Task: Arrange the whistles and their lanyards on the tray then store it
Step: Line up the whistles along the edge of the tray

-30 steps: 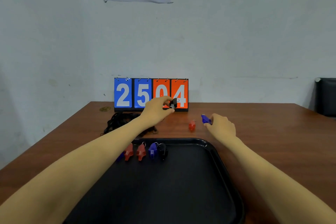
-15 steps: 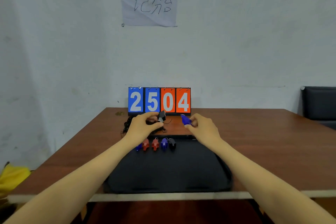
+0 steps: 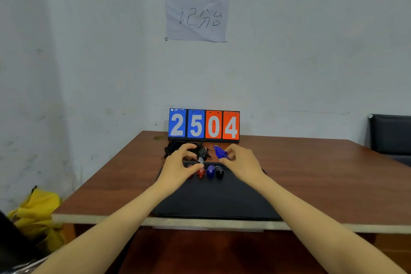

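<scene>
A black tray (image 3: 218, 202) lies on the brown table (image 3: 311, 180). Along its far edge stands a row of whistles: a red whistle (image 3: 200, 172), a blue whistle (image 3: 210, 171) and a black whistle (image 3: 219, 172); more to the left are hidden behind my left hand. My left hand (image 3: 180, 165) pinches a black whistle (image 3: 202, 155) above the row. My right hand (image 3: 241, 162) pinches a blue whistle (image 3: 220, 152) over the tray's far edge. A heap of black lanyards (image 3: 172, 148) lies behind my left hand.
A flip scoreboard (image 3: 204, 125) reading 2504 stands at the table's back edge against the wall. A paper sign (image 3: 196, 16) hangs above it. A dark chair (image 3: 391, 135) is at the right. A yellow bag (image 3: 37, 209) lies on the floor at the left.
The camera has pulled back and tilted up. Both hands have come back from the far table toward the tray's far edge, each carrying its whistle. My left hand has lowered to the row.
</scene>
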Available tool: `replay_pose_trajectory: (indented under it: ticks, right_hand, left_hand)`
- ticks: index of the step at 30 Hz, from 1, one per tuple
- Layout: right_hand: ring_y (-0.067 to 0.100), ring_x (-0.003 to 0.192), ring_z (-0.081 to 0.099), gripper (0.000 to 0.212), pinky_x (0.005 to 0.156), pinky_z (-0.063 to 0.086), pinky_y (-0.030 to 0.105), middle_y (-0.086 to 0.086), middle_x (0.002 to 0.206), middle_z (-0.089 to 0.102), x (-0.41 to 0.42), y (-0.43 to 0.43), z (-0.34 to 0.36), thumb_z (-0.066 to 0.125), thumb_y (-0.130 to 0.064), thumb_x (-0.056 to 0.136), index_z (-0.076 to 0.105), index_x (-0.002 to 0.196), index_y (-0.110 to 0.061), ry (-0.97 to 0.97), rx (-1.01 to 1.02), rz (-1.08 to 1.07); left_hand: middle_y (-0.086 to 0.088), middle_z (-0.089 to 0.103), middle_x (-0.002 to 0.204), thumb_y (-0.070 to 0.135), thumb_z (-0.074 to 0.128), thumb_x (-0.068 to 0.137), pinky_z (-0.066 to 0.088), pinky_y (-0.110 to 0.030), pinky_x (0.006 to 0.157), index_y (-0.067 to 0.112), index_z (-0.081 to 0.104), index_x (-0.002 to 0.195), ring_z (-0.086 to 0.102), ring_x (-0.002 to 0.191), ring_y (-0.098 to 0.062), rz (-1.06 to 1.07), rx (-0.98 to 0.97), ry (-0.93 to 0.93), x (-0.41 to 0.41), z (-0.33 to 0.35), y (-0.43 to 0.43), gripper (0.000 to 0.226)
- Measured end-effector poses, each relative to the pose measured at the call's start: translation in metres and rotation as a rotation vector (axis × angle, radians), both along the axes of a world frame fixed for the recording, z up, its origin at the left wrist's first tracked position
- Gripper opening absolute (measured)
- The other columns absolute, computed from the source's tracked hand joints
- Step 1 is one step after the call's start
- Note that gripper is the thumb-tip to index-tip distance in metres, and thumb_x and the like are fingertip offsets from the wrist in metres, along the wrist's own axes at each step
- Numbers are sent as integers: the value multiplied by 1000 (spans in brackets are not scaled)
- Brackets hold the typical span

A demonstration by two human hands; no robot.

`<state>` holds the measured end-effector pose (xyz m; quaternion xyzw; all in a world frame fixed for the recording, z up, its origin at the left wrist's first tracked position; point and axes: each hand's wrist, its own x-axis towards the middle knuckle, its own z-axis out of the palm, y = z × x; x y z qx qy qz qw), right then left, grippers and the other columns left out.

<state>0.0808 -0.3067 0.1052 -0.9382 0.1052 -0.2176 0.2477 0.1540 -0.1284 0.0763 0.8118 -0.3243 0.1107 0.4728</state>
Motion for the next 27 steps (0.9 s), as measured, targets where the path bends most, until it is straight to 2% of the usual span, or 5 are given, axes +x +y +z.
replay_pose_trajectory:
  ticks: [5, 10, 14, 21, 27]
  right_hand:
    - [8, 83, 56, 33, 78, 48, 25, 1, 103, 67, -5, 3, -8, 65, -32, 86, 57, 114, -18, 13, 7, 8]
    - [10, 87, 59, 35, 79, 49, 25, 1, 103, 68, -9, 2, -13, 65, -34, 85, 58, 115, -17, 5, 5, -2]
    - [12, 91, 62, 35, 79, 49, 25, 0, 102, 68, -13, -2, -16, 64, -35, 86, 57, 115, -18, -32, -17, -38]
    - [13, 89, 62, 30, 76, 48, 26, -1, 100, 67, -19, -22, -24, 62, -36, 87, 55, 111, -20, 3, -60, -113]
    - [13, 81, 61, 27, 78, 49, 29, -1, 97, 67, -20, -54, -33, 61, -39, 87, 55, 105, -21, 120, -103, -178]
  left_hand:
    - [18, 59, 103, 28, 72, 79, 42, -24, 93, 30, 45, 129, 56, 108, -9, 14, 37, -99, -2, -11, -2, 57]
    - [7, 62, 113, 26, 71, 80, 41, -23, 93, 28, 49, 127, 55, 108, -8, 11, -3, -121, -7, -13, -7, 52]
    - [12, 61, 106, 30, 71, 80, 36, -10, 84, 29, 50, 126, 53, 105, -5, 25, 28, -155, -9, -17, -12, 51]
    - [13, 63, 105, 37, 70, 79, 41, -34, 101, 28, 55, 119, 52, 108, -8, 44, 171, -245, -7, -24, -35, 44]
    - [9, 63, 100, 36, 66, 82, 41, -34, 99, 24, 60, 103, 54, 101, -9, 28, 286, -263, -3, -24, -82, 25]
